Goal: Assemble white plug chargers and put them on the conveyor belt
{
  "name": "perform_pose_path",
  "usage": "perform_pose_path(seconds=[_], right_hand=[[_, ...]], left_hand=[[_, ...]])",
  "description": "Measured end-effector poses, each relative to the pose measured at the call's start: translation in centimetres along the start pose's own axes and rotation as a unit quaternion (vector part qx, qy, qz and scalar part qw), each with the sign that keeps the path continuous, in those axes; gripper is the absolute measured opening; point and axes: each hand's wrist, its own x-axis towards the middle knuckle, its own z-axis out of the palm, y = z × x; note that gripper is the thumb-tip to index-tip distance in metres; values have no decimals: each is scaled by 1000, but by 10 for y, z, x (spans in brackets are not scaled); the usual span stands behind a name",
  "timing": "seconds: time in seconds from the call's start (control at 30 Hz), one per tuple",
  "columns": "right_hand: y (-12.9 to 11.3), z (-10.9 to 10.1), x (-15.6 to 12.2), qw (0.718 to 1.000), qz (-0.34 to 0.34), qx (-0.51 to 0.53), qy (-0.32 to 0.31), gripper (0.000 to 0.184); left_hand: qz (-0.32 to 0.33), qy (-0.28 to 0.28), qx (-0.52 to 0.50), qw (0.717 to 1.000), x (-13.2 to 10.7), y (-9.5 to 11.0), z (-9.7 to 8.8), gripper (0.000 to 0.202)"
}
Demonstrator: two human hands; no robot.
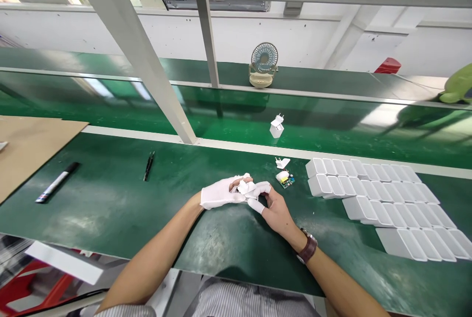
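In front of me, above the green bench, my left hand point(221, 194) wears a white glove and is closed around a small white plastic part point(248, 188). My right hand point(277, 211), with white covers on its thumb and fingers, pinches the same part from the right. Fingers hide much of its shape. Just beyond the right hand lies a small circuit board point(285, 179) with a yellow and white component. Behind that board is a white plug piece point(282, 162) with metal prongs.
Rows of white plastic casings point(391, 190) stand at the right. A white plug adapter point(277, 126) sits on the green belt point(228, 125) behind the bench's pale rail. A marker point(57, 183), a black pen point(148, 166) and cardboard point(33, 145) lie left. Farther back stands a fan point(264, 64).
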Motion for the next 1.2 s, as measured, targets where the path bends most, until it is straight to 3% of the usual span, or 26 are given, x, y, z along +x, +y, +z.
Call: perform_pose_path(seconds=[0.17, 0.37, 0.47, 0.53, 0.63, 0.73, 0.83, 0.93, 1.1, 1.2], right_hand=[[1, -5, -4, 1000, -27, 4, -9, 16], [-6, -8, -7, 977, -138, -156, -46, 31], [-5, -7, -7, 963, -176, -195, -52, 39], [-3, -6, -8, 957, -190, -214, -53, 45], [-2, -5, -8, 943, -211, -250, -53, 48], [-3, -5, -9, 931, -231, -278, -59, 47], [-6, -6, -10, 924, -254, -280, -64, 48], [-11, -9, -11, 923, -255, -284, -57, 46], [-13, -15, -12, 924, -246, -288, -46, 43], [-8, -17, -12, 920, -254, -295, -33, 39]], left_hand=[[4, 15, 2, 1000, -1, -2, -1, 53], [-3, 6, -21, 1000, -5, -11, -5, 72], [1, -12, 17, 1000, -10, -14, -15, 89], [12, 2, 65, 998, -13, -13, -22, 87], [9, 107, 82, 991, -13, -7, -28, 68], [-4, 246, 50, 968, -7, -4, -30, 63], [18, 299, 66, 952, -3, -7, -31, 63], [38, 255, 70, 964, -2, -8, -28, 67], [54, 104, 43, 992, 0, -7, -12, 88], [41, 88, 17, 995, 2, -10, -5, 84]])
